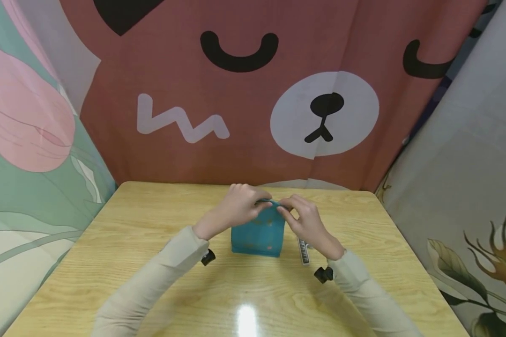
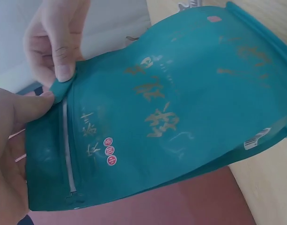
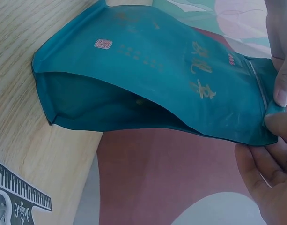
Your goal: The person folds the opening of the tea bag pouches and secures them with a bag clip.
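Note:
A teal stand-up pouch [image 1: 258, 234] with gold lettering and small red-and-white marks stands upright on the table, its base wide and side gusset spread. Near its top runs a pale zip strip [image 2: 68, 145]. My left hand [image 1: 245, 204] pinches the top edge from the left, thumb toward me. At the top right corner, my right hand [image 1: 305, 219] pinches the same edge between thumb and fingers. Both thumbs come close together where the edge is bent over, as the left wrist view shows. Seen in the right wrist view, the pouch's side fold [image 3: 120, 105] faces that camera.
A black-and-white piano-key printed piece [image 1: 303, 251] marked "Music" lies on the wooden table [image 1: 173, 290] right of the pouch. Behind the table hangs a cloth with a bear face [image 1: 244, 164]. Printed curtains [image 1: 405, 201] flank both sides.

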A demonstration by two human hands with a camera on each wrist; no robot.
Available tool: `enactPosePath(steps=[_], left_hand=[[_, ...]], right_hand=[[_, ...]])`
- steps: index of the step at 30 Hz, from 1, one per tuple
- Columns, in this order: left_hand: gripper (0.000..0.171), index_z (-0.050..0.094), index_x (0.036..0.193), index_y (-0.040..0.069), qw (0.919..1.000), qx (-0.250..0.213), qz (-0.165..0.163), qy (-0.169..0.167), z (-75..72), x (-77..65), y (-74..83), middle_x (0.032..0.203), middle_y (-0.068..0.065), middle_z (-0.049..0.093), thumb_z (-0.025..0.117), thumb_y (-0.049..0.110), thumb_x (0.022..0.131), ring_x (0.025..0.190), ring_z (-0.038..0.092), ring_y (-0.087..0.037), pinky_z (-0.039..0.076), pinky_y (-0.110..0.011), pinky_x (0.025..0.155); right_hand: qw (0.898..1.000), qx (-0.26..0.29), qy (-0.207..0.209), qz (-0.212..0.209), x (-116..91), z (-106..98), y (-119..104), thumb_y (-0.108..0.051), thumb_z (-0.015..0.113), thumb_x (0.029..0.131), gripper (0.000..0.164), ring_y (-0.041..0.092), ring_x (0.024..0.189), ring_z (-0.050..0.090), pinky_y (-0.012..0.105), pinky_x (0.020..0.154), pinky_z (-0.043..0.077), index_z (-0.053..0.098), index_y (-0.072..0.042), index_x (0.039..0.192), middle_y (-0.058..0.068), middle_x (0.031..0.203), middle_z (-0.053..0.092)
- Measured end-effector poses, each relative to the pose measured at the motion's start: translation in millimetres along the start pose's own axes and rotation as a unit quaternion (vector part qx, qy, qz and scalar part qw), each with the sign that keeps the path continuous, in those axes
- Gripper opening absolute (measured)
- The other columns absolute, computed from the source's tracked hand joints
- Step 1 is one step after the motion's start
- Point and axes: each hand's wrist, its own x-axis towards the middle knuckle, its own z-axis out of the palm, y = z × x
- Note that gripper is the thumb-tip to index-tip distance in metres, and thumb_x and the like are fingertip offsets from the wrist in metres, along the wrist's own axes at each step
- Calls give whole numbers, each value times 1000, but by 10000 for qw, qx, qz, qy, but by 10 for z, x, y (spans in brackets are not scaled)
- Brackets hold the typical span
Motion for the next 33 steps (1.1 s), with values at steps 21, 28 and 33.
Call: enactPosePath(steps=[21, 28, 33], left_hand=[[7, 76, 92, 11, 9992, 171, -44, 348, 46, -49, 3, 76, 2, 70, 70, 13, 93, 46, 47, -2, 32, -19, 42], [11, 77, 97, 12, 9994, 159, -209, 224, 30, -47, -3, 81, 4, 72, 71, 20, 94, 47, 50, -2, 30, -20, 40], [15, 77, 101, 12, 9994, 230, -257, -74, 16, -29, -3, 86, 3, 74, 73, 24, 92, 48, 52, -4, 27, -21, 38]], right_hand=[[9998, 123, 65, 130, -28, 37, -28, 6, 72, 86, 17, 12, 70, 59, 25, 61, 49, 70, -3, 100, 2, 82, 62], [9998, 85, 183, 22, -29, 40, -14, 12, 74, 81, 24, 13, 69, 60, 32, 58, 51, 71, -1, 100, 3, 83, 64], [9998, 81, 136, 99, -30, 33, -8, 11, 73, 82, 24, 14, 71, 61, 29, 60, 51, 71, -2, 101, 4, 85, 64]])
